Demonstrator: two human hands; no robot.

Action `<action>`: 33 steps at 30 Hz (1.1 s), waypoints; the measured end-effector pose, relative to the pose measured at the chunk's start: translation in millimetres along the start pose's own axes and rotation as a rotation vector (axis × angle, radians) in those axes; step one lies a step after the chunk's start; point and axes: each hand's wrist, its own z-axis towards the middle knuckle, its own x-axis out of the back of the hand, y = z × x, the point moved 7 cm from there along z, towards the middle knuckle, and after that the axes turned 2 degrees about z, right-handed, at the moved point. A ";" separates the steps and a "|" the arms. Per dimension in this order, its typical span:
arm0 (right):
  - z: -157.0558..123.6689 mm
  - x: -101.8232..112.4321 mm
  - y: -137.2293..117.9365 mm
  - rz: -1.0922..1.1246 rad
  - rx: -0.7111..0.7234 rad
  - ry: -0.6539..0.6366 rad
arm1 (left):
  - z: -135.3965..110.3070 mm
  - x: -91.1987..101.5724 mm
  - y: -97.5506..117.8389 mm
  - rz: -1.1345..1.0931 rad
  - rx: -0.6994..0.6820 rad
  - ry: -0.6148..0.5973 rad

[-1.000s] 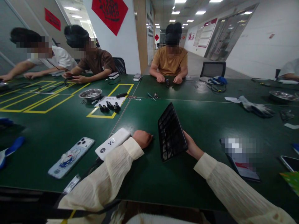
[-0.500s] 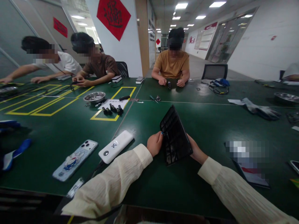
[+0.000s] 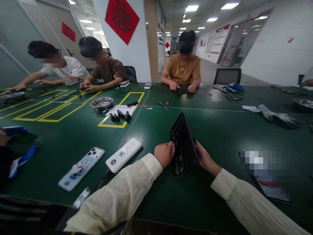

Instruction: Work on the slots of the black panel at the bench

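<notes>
A black gridded tray (image 3: pixel 184 143) stands tilted on its near edge on the green table (image 3: pixel 171 192), close in front of me. My left hand (image 3: pixel 165 154) is closed on its left edge, fingertips curled over the rim. My right hand (image 3: pixel 204 157) grips the right edge from behind, its fingers partly hidden by the tray. Both my arms wear cream sleeves.
A white power bank (image 3: pixel 123 155) and a phone in a cartoon case (image 3: pixel 81 168) lie to my left. Further off sit a metal bowl (image 3: pixel 102 102), small black parts (image 3: pixel 119 116) on yellow tape lines, and grey gloves (image 3: pixel 277 117). Three people work across the table.
My left hand came off the table and took hold of the tray's left edge. The tray tipped more upright and drew slightly nearer. The camera view shifted a little.
</notes>
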 end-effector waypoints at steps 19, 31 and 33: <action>2.5 1.0 6.5 -0.089 0.009 -0.057 | -1.5 -1.0 -3.9 0.007 -0.001 -0.049; 4.1 5.5 10.5 -0.076 0.009 -0.039 | -2.0 1.0 -0.8 -0.015 -0.057 -0.033; 2.1 5.2 9.4 -0.093 0.013 -0.026 | -1.3 0.2 -2.9 -0.059 -0.051 -0.052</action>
